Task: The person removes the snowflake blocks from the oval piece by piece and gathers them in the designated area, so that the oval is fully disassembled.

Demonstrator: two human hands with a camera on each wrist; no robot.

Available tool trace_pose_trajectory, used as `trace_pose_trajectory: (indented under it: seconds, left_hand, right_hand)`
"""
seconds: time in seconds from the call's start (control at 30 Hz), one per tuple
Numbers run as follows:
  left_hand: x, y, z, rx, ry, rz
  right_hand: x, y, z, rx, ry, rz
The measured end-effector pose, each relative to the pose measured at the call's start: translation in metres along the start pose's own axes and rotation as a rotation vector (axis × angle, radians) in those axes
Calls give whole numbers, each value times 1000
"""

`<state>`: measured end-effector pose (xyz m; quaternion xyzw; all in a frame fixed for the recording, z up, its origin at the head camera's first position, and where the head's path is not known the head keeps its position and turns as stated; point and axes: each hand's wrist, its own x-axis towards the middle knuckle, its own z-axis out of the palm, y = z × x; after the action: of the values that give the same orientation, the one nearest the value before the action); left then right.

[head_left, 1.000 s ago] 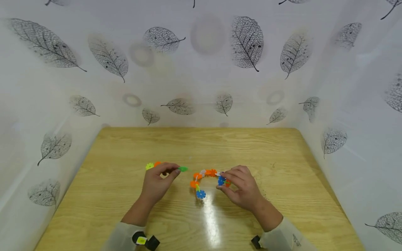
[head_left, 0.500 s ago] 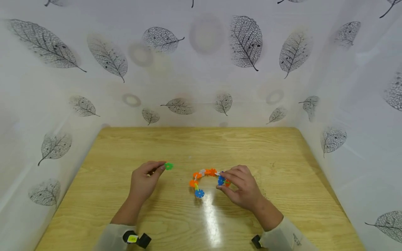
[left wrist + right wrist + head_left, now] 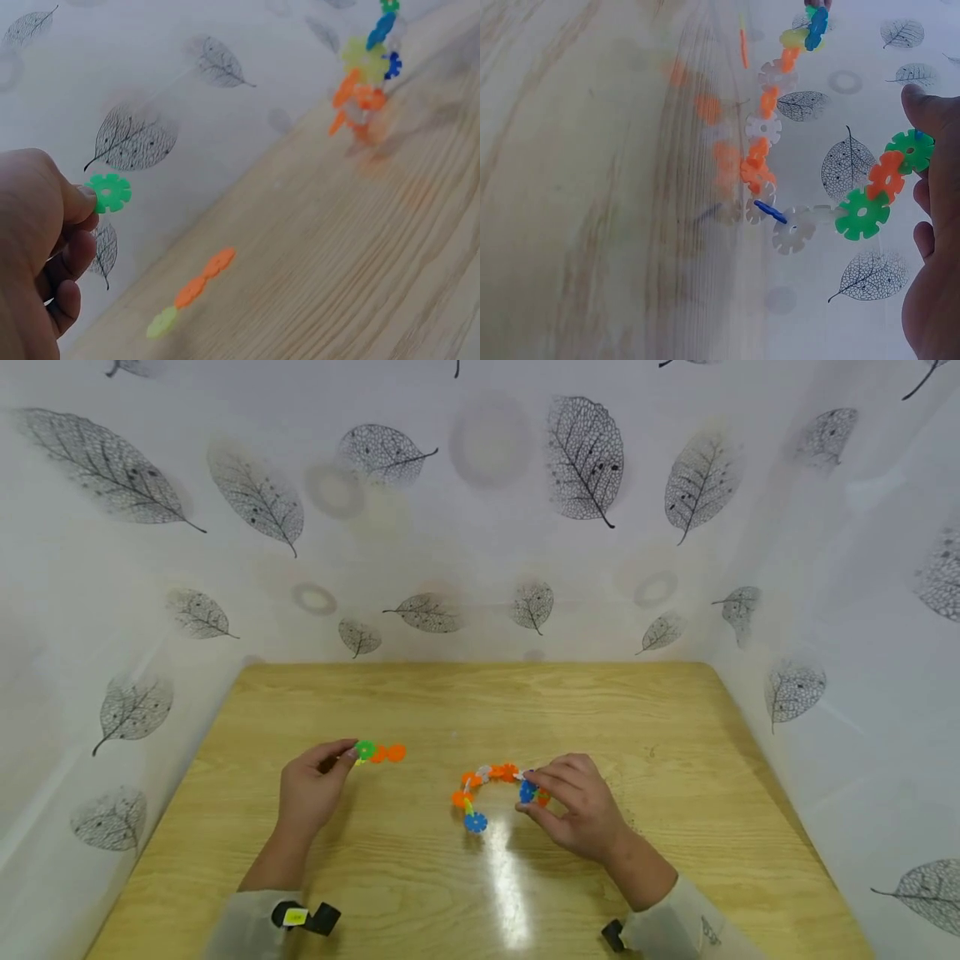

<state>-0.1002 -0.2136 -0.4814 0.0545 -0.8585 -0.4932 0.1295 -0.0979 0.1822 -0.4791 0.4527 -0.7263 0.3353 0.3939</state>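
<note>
My left hand (image 3: 311, 785) pinches a green notched disc, a snowflake building piece (image 3: 366, 750), between thumb and fingertips; it shows face-on in the left wrist view (image 3: 111, 193). The hand is close over a short row of loose discs. A curved chain of linked snowflake discs (image 3: 509, 772), in orange, clear, blue, yellow and green, is at the middle of the table. My right hand (image 3: 581, 810) grips the chain's right end, its fingers hiding some of it. In the right wrist view, a green disc (image 3: 862, 214) and an orange disc (image 3: 886, 177) lead up to that hand.
Two orange discs (image 3: 205, 277) and a yellow disc (image 3: 162, 322) lie in line on the wooden table (image 3: 480, 702), left of the chain. A white curtain with leaf prints (image 3: 465, 527) surrounds the table at the back and sides. Black wrist straps (image 3: 306, 917) sit on the sleeves.
My left hand has moved left with the green disc, from near the chain to over the loose discs, uncovering the orange ones. The right hand and chain stay nearly still.
</note>
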Motion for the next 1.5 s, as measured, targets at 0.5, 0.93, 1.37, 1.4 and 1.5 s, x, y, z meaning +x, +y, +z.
trace_pose_trajectory:
  seconds: [0.5, 0.93, 1.37, 1.4, 1.5]
  left_hand:
    - [12, -32, -10, 139, 33, -158]
    - [22, -48, -13, 201, 16, -204]
    - [30, -49, -14, 295, -25, -219]
    - [31, -50, -14, 301, -29, -215]
    - [33, -51, -14, 323, -38, -201]
  right_hand:
    - [-3, -2, -2, -5, -3, 6]
    - [-1, -2, -2, 16, -12, -18]
    - [1, -2, -2, 16, -32, -51]
    - [1, -2, -2, 16, -31, -53]
    - [1, -1, -2, 15, -28, -60]
